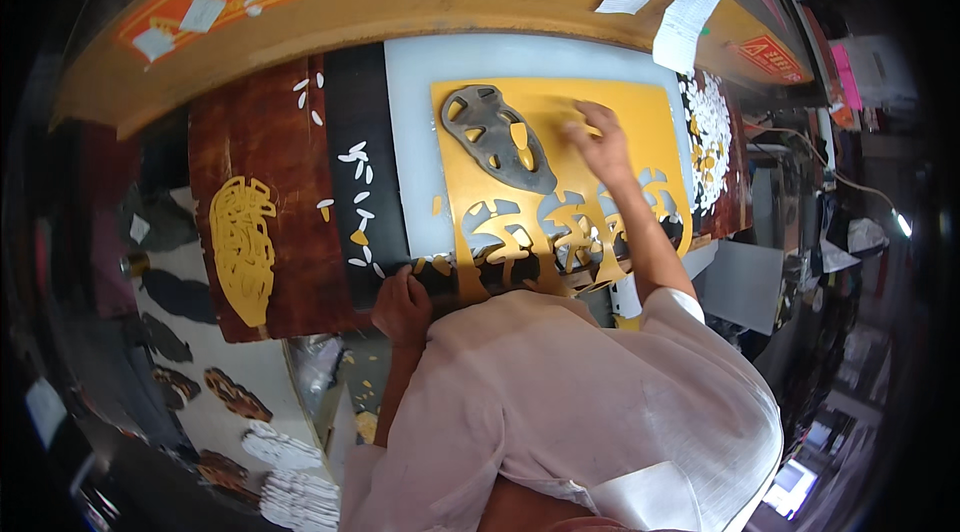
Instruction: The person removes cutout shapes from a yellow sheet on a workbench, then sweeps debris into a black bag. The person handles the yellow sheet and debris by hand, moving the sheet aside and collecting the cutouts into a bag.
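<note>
On a yellow sheet (645, 117) lies a grey sole-shaped cutting die (490, 140) with several openings and a yellow scrap in one of them. My right hand (602, 140) hovers over the sheet, to the right of the die, with its fingers apart and nothing visible in them; motion blurs the fingertips slightly. The sheet's near part is cut through with several sole-shaped holes and hangs toward my body. At the near edge of the work surface rests my left hand (402, 307), fingers curled closed; what they hold, if anything, is hidden.
Beneath the sheet is a white board (410, 132). Yellow cut pieces (243, 252) lie on the brown board at left. White scraps (708, 137) are heaped at right. A wide orange machine beam (400, 7) spans the far side. Cut soles (300, 500) lie at lower left.
</note>
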A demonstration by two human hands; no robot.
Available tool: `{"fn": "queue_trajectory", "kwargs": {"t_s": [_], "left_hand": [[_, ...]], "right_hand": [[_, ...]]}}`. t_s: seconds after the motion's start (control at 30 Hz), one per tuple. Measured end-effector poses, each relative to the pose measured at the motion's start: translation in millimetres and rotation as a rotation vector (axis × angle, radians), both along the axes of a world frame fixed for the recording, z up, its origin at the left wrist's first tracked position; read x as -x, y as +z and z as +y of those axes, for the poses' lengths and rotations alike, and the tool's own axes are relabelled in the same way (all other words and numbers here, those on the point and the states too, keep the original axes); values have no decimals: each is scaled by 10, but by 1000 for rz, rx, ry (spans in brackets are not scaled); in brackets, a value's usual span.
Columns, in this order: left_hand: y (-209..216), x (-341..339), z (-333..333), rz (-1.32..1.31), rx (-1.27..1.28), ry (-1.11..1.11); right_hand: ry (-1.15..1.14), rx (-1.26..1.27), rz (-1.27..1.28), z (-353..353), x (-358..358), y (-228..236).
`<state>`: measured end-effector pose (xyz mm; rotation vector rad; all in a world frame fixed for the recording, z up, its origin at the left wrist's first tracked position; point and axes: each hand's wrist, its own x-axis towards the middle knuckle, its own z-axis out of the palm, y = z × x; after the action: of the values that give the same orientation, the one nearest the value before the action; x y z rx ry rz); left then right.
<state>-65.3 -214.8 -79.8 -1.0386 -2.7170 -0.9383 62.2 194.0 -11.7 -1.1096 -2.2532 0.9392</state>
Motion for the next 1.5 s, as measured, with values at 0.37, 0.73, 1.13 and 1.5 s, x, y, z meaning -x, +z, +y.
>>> {"fn": "queue_trajectory", "kwargs": {"t_s": [0.37,0.73,1.13,1.5], "left_hand": [[-213,167,153,92,-62,-3],[-272,206,166,106,-51,6],[-202,74,204,-65,-81,2],[200,0,1124,-699,-8,-108]], "right_hand": [[-136,493,79,-761,-1318,-96],[305,-402,-248,-1819,-967,-1],[392,-471,-314,-1674,-398,-236],[377,-253,-76,-1247,-403,-164]]}}
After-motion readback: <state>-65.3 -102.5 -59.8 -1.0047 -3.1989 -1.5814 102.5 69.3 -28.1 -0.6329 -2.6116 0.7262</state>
